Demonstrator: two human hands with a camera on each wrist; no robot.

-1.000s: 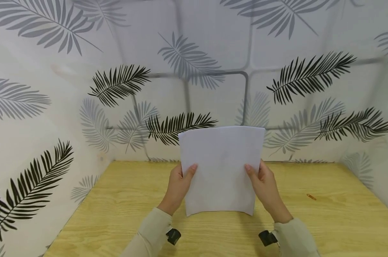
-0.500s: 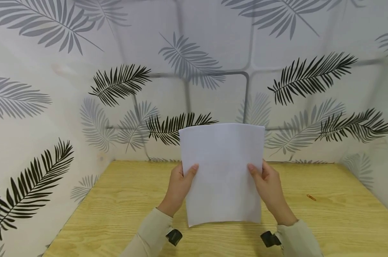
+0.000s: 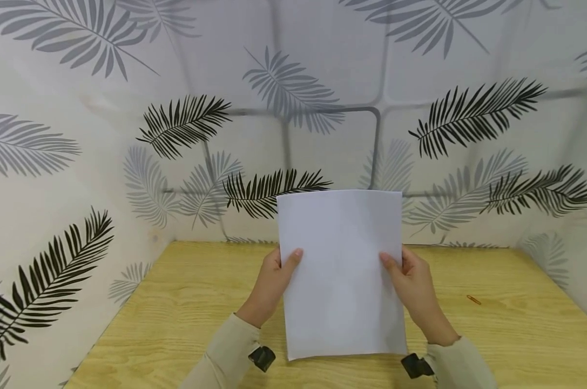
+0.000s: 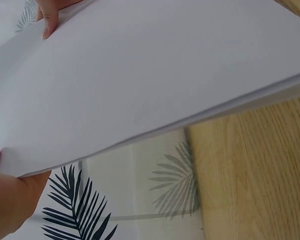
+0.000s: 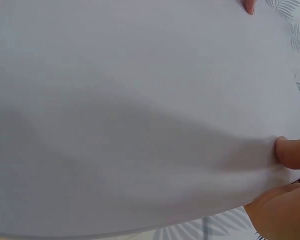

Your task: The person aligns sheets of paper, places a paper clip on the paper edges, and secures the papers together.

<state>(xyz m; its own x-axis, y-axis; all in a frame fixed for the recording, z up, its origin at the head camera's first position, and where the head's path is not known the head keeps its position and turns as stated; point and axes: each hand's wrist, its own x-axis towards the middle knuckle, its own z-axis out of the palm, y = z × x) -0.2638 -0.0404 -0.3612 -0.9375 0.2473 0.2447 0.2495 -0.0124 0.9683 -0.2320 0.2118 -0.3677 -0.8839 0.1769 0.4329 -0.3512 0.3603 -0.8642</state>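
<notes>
A stack of white paper sheets (image 3: 343, 292) is held up over the table, its blank face toward me. My left hand (image 3: 271, 286) grips the left edge, thumb on the near face and fingers hidden behind. On the right edge my right hand (image 3: 418, 289) pinches the paper the same way. In the left wrist view the long edge of the paper (image 4: 140, 80) shows several layers. The right wrist view has the right thumb pressing on the paper (image 5: 140, 100), which bends slightly with a soft shadow.
An orange paper clip (image 3: 473, 299) lies on the wooden table (image 3: 201, 292) to the right of the paper. Behind the table rises a pale wall covering (image 3: 322, 151) with grey and black leaf prints. Dark wrist cameras sit at both cuffs.
The paper's lower edge has come down and toward me, so the sheets appear longer and flatter to my view. My right hand has shifted slightly right and down; both hands keep their grip.
</notes>
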